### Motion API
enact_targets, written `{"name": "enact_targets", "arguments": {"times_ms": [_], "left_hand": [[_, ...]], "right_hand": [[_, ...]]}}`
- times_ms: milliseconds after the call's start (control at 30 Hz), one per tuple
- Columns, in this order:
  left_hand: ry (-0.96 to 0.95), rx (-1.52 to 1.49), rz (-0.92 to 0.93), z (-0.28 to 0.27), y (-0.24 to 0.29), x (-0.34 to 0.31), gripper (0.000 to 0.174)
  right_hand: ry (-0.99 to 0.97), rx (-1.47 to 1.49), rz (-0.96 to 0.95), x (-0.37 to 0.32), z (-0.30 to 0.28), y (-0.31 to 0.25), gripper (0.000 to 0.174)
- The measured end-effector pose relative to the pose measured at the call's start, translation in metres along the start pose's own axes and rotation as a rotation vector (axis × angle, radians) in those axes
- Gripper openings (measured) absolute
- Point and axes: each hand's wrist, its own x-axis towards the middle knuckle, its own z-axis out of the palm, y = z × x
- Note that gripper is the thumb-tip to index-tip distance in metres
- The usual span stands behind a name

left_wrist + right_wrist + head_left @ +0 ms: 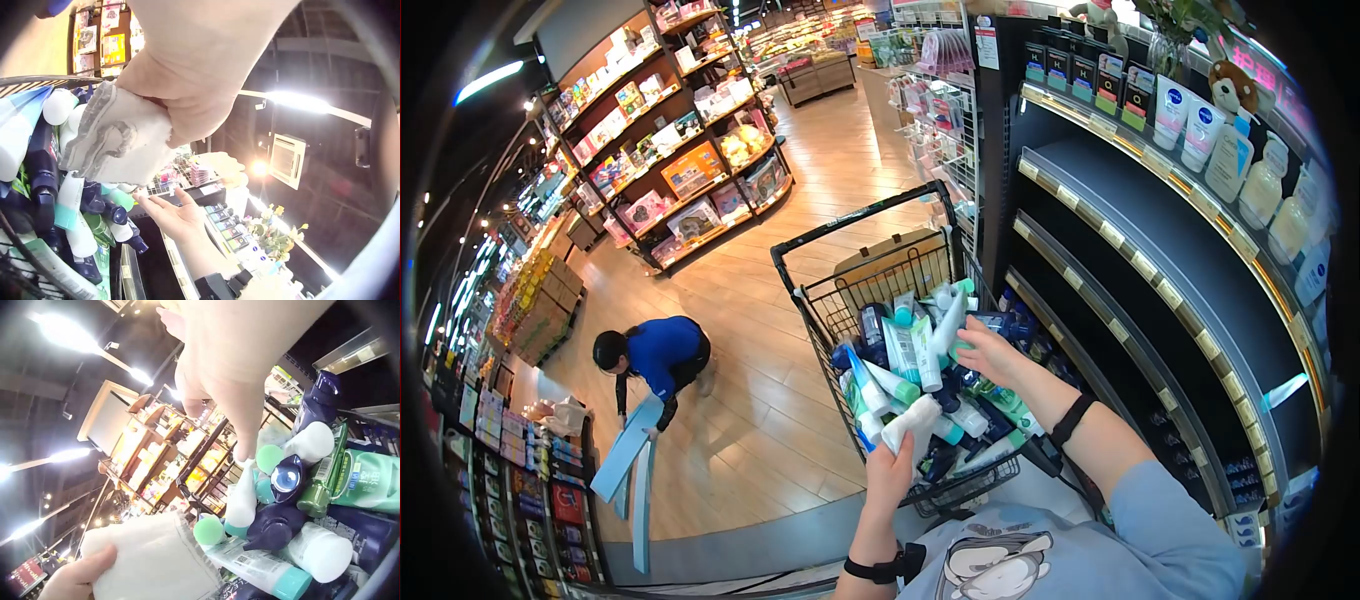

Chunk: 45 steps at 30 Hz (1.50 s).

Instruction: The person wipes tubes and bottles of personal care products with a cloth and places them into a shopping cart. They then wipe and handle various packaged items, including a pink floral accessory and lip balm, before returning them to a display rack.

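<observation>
Left hand (887,478) pinches a cloth (914,420); right hand (992,355), spread, perhaps touches a tube (949,322). Sorting tubes seems underway; the next move calls for gripping.

Open air above cart (862,216), btwn L hand (888,470) & R hand (992,353). Heap of tubes & bottles (925,352) packed tight, few gaps for fingers; white bundle (912,428) covers its near-L part. Wire wall (820,322) blocks L side entry. R: shelf unit (1145,215) close, roomy lower bays behind price rails (1111,234). L: wide floor (770,400) lane up to person in blue (665,355) w/ boards (628,450).
</observation>
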Motion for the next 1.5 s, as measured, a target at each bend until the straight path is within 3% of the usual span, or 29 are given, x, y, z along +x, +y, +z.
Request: {"name": "enact_targets", "arguments": {"times_ms": [100, 267, 467, 633, 733, 833, 900, 967, 1033, 1100, 1133, 1200, 1233, 1300, 1433, 1500], "left_hand": [[-0.018, -0.064, 0.021, -0.001, 0.000, -0.004, 0.034], [-0.069, -0.064, 0.064, 0.020, 0.023, 0.001, 0.032], [-0.327, -0.140, 0.129, 0.098, 0.056, 0.015, 0.027], [-0.669, -0.271, 0.208, 0.202, 0.101, -0.007, 0.028], [-0.836, -0.298, 0.157, 0.251, 0.131, -0.035, 0.029], [-0.938, -0.346, 0.123, 0.291, 0.143, -0.061, 0.030], [-1.000, -0.313, 0.106, 0.312, 0.151, -0.077, 0.031], [-1.028, -0.237, 0.204, 0.325, 0.163, -0.089, 0.031], [-1.036, -0.251, 0.146, 0.335, 0.173, -0.100, 0.031], [-1.007, -0.261, 0.149, 0.342, 0.183, -0.111, 0.031], [-0.977, -0.277, 0.147, 0.344, 0.186, -0.115, 0.030], [-0.950, -0.229, 0.141, 0.349, 0.188, -0.117, 0.030], [-0.929, -0.188, 0.135, 0.349, 0.187, -0.118, 0.030], [-0.887, -0.246, 0.067, 0.352, 0.186, -0.123, 0.030], [-0.761, -0.311, 0.007, 0.345, 0.185, -0.124, 0.029], [-0.623, -0.324, -0.008, 0.340, 0.182, -0.124, 0.030]], "right_hand": [[-0.124, -0.032, 0.035, 0.007, -0.017, 0.010, 0.065], [-0.063, -0.184, -0.044, -0.024, -0.055, 0.031, 0.037], [0.083, -0.294, -0.238, -0.133, -0.125, 0.016, 0.032], [0.568, -0.251, -0.463, -0.255, -0.219, 0.015, 0.030], [1.006, -0.364, -0.643, -0.329, -0.256, 0.005, 0.027], [1.283, -0.376, -0.821, -0.384, -0.295, -0.006, 0.039], [1.500, -0.506, -0.822, -0.409, -0.331, -0.010, 0.052], [1.664, -0.592, -0.907, -0.428, -0.359, -0.023, 0.059], [1.741, -0.624, -0.818, -0.439, -0.388, -0.031, 0.064], [1.853, -0.888, -0.828, -0.438, -0.426, -0.033, 0.075], [1.848, -0.875, -0.827, -0.442, -0.425, -0.045, 0.075], [1.825, -0.742, -0.587, -0.444, -0.424, -0.069, 0.086], [1.793, -0.662, -0.596, -0.444, -0.429, -0.075, 0.088], [1.569, -0.504, -0.568, -0.453, -0.426, -0.090, 0.076], [1.503, -0.524, -0.537, -0.444, -0.429, -0.087, 0.061], [1.396, -1.273, -0.974, -0.443, -0.426, -0.082, 0.050]]}}
